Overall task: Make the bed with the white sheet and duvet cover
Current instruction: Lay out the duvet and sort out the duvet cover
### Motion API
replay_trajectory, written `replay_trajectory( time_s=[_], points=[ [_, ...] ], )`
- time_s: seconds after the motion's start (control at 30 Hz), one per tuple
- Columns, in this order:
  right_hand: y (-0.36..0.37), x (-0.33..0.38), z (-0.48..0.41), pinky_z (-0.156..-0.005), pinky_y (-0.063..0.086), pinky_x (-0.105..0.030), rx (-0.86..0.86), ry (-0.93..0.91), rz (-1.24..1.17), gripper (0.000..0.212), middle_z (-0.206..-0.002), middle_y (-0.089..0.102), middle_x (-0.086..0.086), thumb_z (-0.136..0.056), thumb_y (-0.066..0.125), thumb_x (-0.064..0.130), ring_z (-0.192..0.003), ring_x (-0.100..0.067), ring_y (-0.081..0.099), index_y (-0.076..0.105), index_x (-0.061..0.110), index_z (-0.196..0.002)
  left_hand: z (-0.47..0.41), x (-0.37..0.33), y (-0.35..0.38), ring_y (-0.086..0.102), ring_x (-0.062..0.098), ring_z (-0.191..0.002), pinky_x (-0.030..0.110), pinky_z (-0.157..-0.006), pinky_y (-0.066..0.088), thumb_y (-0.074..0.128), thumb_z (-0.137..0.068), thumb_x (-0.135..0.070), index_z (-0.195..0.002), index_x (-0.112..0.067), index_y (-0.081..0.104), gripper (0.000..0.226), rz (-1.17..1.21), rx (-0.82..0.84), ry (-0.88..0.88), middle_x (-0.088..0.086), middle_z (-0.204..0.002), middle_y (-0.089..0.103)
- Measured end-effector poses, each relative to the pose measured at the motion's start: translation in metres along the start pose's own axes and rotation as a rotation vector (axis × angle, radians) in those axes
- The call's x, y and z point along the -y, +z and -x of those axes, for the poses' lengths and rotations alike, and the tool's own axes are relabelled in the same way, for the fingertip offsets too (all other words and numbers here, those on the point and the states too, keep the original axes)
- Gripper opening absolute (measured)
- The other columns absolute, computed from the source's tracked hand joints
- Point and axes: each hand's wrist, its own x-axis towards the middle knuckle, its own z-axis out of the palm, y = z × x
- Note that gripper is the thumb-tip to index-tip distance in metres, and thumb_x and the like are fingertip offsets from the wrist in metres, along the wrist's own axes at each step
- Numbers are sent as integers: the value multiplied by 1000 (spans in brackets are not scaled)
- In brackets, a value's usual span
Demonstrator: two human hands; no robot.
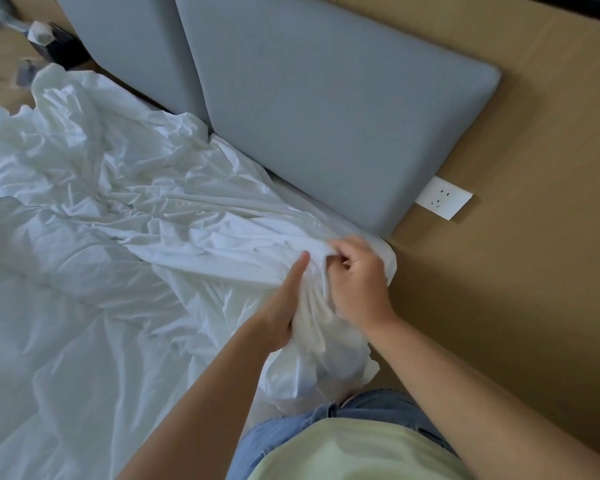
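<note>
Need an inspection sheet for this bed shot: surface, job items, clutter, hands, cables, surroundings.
Surface: bed, covered in wrinkled white fabric.
Job's things: white bedding crumpled toward the headboard; sheet and cover cannot be told apart.
Clutter: blurred dark items at far top left.
Hands: left hand and right hand both grip a bunch of the bedding at the bed's corner.
Cables: nothing seen.
Surroundings: grey padded headboard, wall socket, wooden wall.

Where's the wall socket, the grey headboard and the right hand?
wall socket (443, 198), head view, middle of its white plate.
grey headboard (333, 109), head view, centre of the nearer pad.
right hand (359, 277), head view, back of the hand.
</note>
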Motion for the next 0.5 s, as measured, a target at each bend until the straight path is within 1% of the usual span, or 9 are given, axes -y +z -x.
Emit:
replay_trajectory(
  time_s=[0.07, 0.13, 0.2, 0.23, 0.27, 0.3, 0.37, 0.4, 0.5],
  points=[
    [9, 2, 18, -61, 37, -10, 232, -37, 30, 17, -70, 45, 1, -83, 54, -7, -64, -6, 46, 56, -2, -67, 4, -1, -6, 70, 12, -88, 22, -66, 54, 40, -60, -79, -87, -22, 76, 72, -5, -47, -5, 6, -92, 74],
    [11, -4, 28, -63, 39, -11, 308, -14, 47, 12, -75, 48, -2, -85, 54, -5, -68, -12, 48, 60, -3, -75, 5, -1, -10, 71, 17, -87, 27, -71, 53, 50, -58, -76, -82, -19, 77, 67, -20, -138, 30, 9, -91, 74],
    [5, -13, 24, -63, 38, -14, 257, 10, 65, 13, -76, 47, -3, -87, 56, -2, -69, -17, 48, 60, -4, -74, 4, -2, -15, 71, 25, -79, 31, -68, 55, 69, -67, -52, -86, -9, 74, 48, 27, -209, 80, 15, -89, 72],
    [3, -15, 22, -61, 36, -16, 226, 5, 83, 19, -74, 45, -2, -87, 57, -2, -65, -17, 46, 56, -2, -68, 4, -4, -16, 70, 25, -73, 28, -62, 55, 73, -69, -38, -84, -6, 72, 35, 49, -222, 79, 16, -84, 70],
    [2, -16, 20, -58, 34, -16, 205, -13, 96, 28, -70, 41, 2, -87, 57, -2, -61, -14, 42, 50, 3, -61, 6, -6, -16, 69, 23, -67, 26, -56, 53, 74, -68, -30, -80, -6, 72, 27, 62, -202, 56, 14, -78, 69],
    [2, -15, 19, -57, 33, -15, 194, -39, 101, 38, -67, 37, 6, -87, 56, -3, -58, -8, 38, 43, 13, -56, 7, -9, -15, 68, 21, -64, 25, -54, 53, 73, -65, -30, -75, -8, 72, 25, 66, -150, 18, 12, -74, 68],
    [6, -11, 22, -56, 34, -12, 182, -53, 90, 50, -65, 35, 11, -88, 54, -4, -55, -4, 39, 33, 28, -55, 10, -14, -10, 68, 21, -68, 26, -59, 53, 71, -62, -42, -73, -10, 74, 34, 35, -43, -69, 10, -73, 69],
    [8, -10, 24, -56, 36, -13, 167, -39, 75, 51, -64, 36, 11, -88, 52, -4, -56, -3, 40, 32, 29, -55, 11, -16, -8, 69, 22, -71, 28, -62, 54, 69, -64, -48, -75, -10, 75, 40, 1, -24, -103, 10, -76, 70],
    [7, -12, 25, -55, 35, -15, 78, 45, 17, 43, -63, 38, 6, -87, 51, -7, -56, -5, 38, 37, 15, -53, 12, -17, -8, 71, 22, -75, 27, -61, 55, 64, -77, -52, -88, -10, 74, 44, -64, -20, -142, 11, -83, 72]
  ],
)
